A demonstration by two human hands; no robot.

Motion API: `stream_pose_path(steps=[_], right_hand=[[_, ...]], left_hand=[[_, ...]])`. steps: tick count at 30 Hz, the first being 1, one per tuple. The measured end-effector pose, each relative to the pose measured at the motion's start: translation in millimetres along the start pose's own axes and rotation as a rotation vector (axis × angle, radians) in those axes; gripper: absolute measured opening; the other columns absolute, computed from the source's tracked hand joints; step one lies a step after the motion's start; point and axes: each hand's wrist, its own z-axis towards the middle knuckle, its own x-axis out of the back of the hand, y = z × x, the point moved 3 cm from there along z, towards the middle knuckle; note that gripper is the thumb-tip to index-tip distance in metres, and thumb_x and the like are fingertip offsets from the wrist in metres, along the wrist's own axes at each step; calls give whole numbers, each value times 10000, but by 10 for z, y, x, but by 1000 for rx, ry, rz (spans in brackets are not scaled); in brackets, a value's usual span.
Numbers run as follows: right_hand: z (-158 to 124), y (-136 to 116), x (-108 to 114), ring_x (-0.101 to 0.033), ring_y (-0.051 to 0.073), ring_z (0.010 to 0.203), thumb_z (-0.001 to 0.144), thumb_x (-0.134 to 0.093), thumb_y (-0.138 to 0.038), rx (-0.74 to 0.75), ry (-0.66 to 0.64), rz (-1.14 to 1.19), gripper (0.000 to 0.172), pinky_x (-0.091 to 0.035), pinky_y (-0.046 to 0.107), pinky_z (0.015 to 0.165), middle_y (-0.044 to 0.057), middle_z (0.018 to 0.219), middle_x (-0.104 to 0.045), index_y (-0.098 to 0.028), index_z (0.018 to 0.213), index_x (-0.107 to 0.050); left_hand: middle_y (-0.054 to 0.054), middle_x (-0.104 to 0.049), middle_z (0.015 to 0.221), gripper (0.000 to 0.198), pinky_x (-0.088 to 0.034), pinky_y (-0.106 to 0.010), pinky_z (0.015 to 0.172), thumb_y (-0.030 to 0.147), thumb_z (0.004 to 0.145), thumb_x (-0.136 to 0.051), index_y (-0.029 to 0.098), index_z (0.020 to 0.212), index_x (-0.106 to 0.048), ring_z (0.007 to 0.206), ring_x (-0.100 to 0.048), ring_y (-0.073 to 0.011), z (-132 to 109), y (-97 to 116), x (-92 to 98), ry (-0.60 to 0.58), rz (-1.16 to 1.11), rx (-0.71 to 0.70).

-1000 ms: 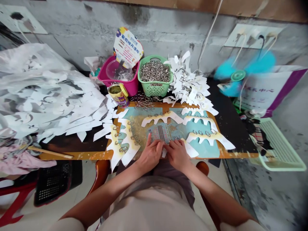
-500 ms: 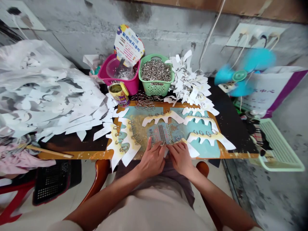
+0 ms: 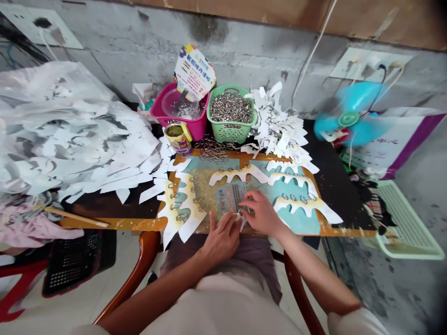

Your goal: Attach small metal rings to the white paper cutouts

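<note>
My left hand (image 3: 223, 236) is at the front edge of the table, its fingers closed on a small white paper piece (image 3: 226, 216) that it mostly covers. To the right, my right hand (image 3: 261, 213) is raised with thumb and fingers pinched around a small metal ring clip (image 3: 240, 211), partly hidden by the fingers. Two scalloped paper strips with oval metal clips (image 3: 191, 200) lie to the left of my hands. Another clipped strip (image 3: 237, 174) lies beyond them, and one more (image 3: 303, 203) is to the right.
A pink basket (image 3: 199, 132), a green basket (image 3: 230, 134) of metal clips and a yellow-purple tin (image 3: 179, 143) stand at the back. Loose clips (image 3: 214, 152) lie before them. Paper cutouts are heaped left (image 3: 104, 153) and back right (image 3: 277, 123). A blue fan (image 3: 349, 118) spins at right.
My right hand has lifted off the strip at the table edge and now pinches near my left fingers. The strip's white end on the right no longer shows. The view has shifted slightly.
</note>
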Motion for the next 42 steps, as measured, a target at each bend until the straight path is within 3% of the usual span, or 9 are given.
stream_pose_path(steps=[4,8,13,16,18,24,31,36,42], right_hand=[[122,-20,-118,-553,204,914,790,-687,-124,50,-246,75,77,-446,338,836,41,903,-633,-184,831,-659],[129,38,-114,-564,139,684,781,-668,-113,-120,-290,360,120,-422,265,666,-20,702,-616,-184,717,-594],[114,-17,111,-523,113,625,750,-752,-241,-337,-6,956,304,-407,233,591,-57,691,-559,-224,995,-573],[111,-147,215,-484,94,600,726,-783,-226,-399,132,1155,490,-383,212,567,-79,678,-526,-265,1150,-540],[112,-246,236,-468,83,590,720,-788,-200,-412,179,1235,497,-376,203,565,-85,669,-515,-273,1153,-555],[87,-413,272,-473,64,581,699,-776,-150,-516,246,1410,447,-403,186,594,-87,643,-510,-241,1104,-611],[153,-315,309,-518,76,541,607,-810,-157,-674,-162,1565,542,-430,200,555,-71,674,-572,-220,1113,-623],[136,-169,344,-641,217,850,653,-790,-472,-516,-227,1584,560,-502,351,763,88,1006,-686,-203,1117,-631],[62,-267,271,-488,117,632,771,-754,-416,-389,3,1148,291,-375,250,622,-19,663,-560,-177,690,-608]], left_hand=[[-132,-640,1199,440,88,-651,1166,304,869,-597,252,1306,-602,1235,-509,-313,-85,-24,-66,124,45,31],[-108,-552,1297,465,74,-635,1179,319,835,-653,333,1297,-601,1286,-438,-324,-145,-82,-29,229,36,58],[-167,-221,1522,586,-187,-702,1125,265,827,-646,269,1380,-451,1436,-203,-420,-82,-203,301,402,-281,221],[-177,-483,1313,577,-462,-526,990,344,866,-620,190,1369,-382,1230,-505,-322,92,-217,451,409,-647,379],[-89,-615,1034,418,-532,-365,802,425,867,-632,186,1191,-516,928,-618,-223,265,-163,455,234,-874,441],[94,-254,541,436,-197,-175,418,539,887,-585,194,695,-399,447,-234,-41,587,-95,412,-47,-1451,528],[111,-221,499,490,-172,-170,414,552,801,-695,181,639,-420,430,-183,-21,589,-199,423,-223,-1683,454],[79,-387,532,450,-297,-129,418,565,726,-759,157,704,-571,458,-302,-24,562,-245,370,-23,-1728,680],[68,-466,551,435,-390,-138,432,548,685,-790,154,762,-623,473,-370,-36,564,-259,216,69,-1703,867]])
